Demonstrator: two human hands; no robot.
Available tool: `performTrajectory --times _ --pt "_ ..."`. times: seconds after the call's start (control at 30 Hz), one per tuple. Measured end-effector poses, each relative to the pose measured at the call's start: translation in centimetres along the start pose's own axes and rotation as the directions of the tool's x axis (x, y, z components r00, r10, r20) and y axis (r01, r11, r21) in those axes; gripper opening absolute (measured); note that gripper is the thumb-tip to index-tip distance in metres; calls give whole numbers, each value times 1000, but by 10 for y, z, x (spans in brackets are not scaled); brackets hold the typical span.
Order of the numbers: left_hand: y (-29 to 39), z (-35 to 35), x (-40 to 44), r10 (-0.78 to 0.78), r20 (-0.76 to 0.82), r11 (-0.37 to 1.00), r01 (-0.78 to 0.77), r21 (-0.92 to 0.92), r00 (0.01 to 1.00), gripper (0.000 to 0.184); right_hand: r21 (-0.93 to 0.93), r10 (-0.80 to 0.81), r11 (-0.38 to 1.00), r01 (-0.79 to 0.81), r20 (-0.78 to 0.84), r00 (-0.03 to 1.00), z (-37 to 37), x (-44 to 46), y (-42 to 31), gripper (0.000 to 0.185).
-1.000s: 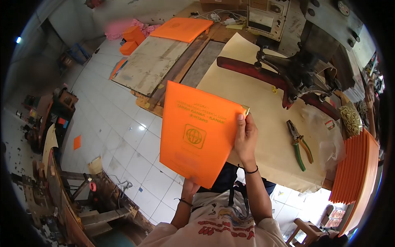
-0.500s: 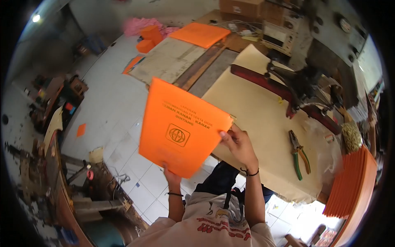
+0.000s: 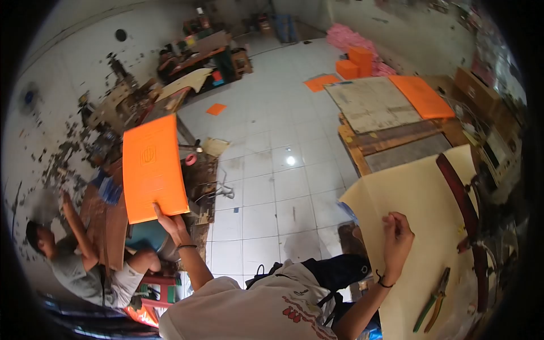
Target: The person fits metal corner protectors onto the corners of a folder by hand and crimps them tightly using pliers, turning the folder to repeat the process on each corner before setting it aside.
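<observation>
Out to the left, my left hand (image 3: 170,221) grips the lower edge of an orange folder (image 3: 153,173), its thumb on the front face. The folder is raised, and an embossed emblem shows faintly on it. My right hand (image 3: 398,235) is off the folder, above the paper-covered table (image 3: 396,198), with its fingers curled; nothing can be made out in them. Pliers (image 3: 433,300) with green and orange handles lie on the paper below and right of that hand. A dark red metal bar (image 3: 460,195) of a machine stands at the table's right side.
At the lower left a person (image 3: 73,260) sits by a wooden bench (image 3: 113,226). An orange sheet (image 3: 422,96) lies beside a worn board (image 3: 371,102) at the upper right. Orange stacks (image 3: 360,61) stand near pink material. A small orange piece (image 3: 216,109) lies on the tiled floor.
The view has swung left. My right hand has let go of the folder and is now apart from it. My left hand has carried the folder leftward. The seated person has come into view.
</observation>
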State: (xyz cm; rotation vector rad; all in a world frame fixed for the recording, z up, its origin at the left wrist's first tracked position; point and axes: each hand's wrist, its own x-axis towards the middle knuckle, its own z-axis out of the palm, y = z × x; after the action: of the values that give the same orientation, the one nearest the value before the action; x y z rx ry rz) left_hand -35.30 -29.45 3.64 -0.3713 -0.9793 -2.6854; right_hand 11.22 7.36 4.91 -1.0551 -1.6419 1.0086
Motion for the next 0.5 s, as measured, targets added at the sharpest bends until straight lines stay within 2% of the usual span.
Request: performTrajectory --times 0.13,0.23,0.3,0.33,0.43,0.5 --pt "55 -69 42 220 -113 965 -199 169 969 48 -37 30 999 -29 40 999 -2 -1 -11 20" --pt "86 -85 71 464 -401 876 -341 342 790 53 -58 26 998 -24 41 999 -1 0 -11 20" --pt "96 -112 95 567 -484 817 -380 434 666 56 -79 29 997 -26 35 999 -1 -1 -9 20" --pt "101 -131 111 615 -519 785 -394 479 594 58 -78 13 997 -10 27 1000 0 -3 -6 18" --pt "123 -220 150 683 -545 725 -360 587 486 76 -97 -34 995 34 -2 999 2 1 -2 15" --pt "127 -238 148 701 -562 694 -239 679 439 79 -134 -12 991 13 12 1000 2 1 -9 14"
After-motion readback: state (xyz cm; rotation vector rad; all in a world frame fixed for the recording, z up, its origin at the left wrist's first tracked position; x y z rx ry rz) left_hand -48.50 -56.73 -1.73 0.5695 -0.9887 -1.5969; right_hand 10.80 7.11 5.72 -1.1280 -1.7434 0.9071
